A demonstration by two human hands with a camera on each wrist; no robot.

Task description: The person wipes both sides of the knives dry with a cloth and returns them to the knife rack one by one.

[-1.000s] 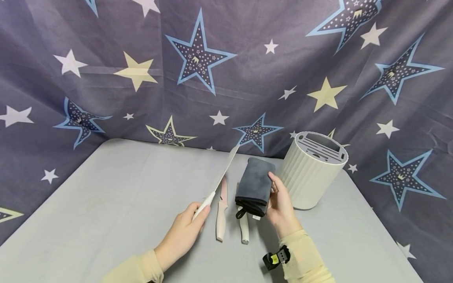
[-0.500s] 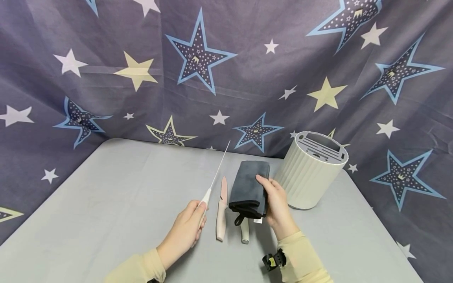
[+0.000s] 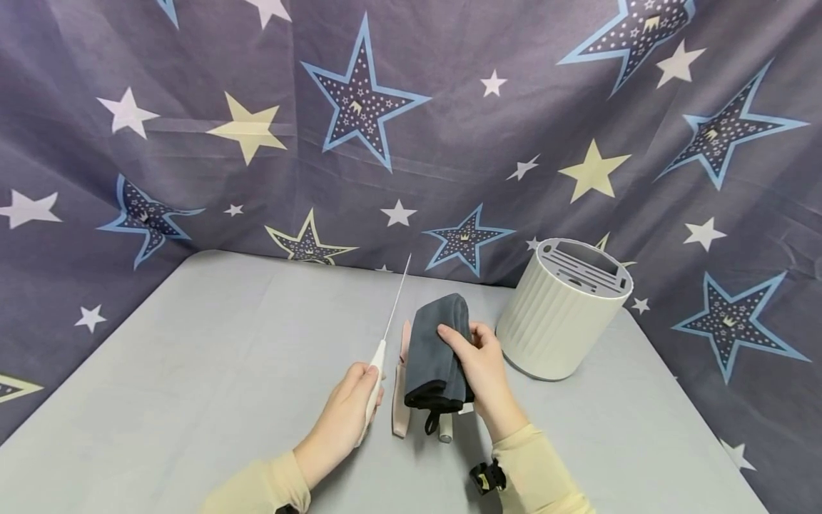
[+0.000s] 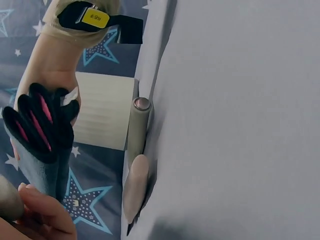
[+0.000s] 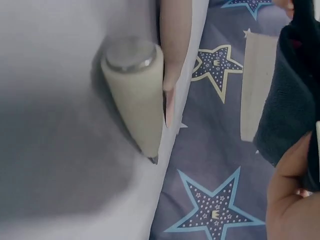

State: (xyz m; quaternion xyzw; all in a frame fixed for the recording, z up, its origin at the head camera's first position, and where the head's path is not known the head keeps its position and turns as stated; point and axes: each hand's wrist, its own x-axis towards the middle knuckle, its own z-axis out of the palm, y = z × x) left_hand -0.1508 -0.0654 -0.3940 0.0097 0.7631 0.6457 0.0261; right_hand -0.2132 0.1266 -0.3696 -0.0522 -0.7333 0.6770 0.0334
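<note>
My left hand [image 3: 340,414] grips a white-handled kitchen knife [image 3: 375,382] with its pale blade pointing up and away, seen nearly edge-on. In the right wrist view that blade [image 5: 257,87] looks broad and square-ended. A folded dark grey cloth [image 3: 429,357] with black edging and a loop is held in my right hand [image 3: 484,371], thumb on top, just right of the blade. Pink inner folds of the cloth [image 4: 37,160] show in the left wrist view. Below lie a pink knife [image 3: 401,403], partly covered by the cloth, and a cream-handled knife [image 3: 446,430], mostly hidden.
A ribbed cream knife block [image 3: 552,328] with a slotted grey top stands on the right of the grey table [image 3: 225,371]. A star-patterned curtain [image 3: 212,71] hangs behind the table and along both sides.
My right hand has brought the cloth left and slightly nearer, turning it and covering more of the knives below. The held knife has turned edge-on and its tip has swung left.
</note>
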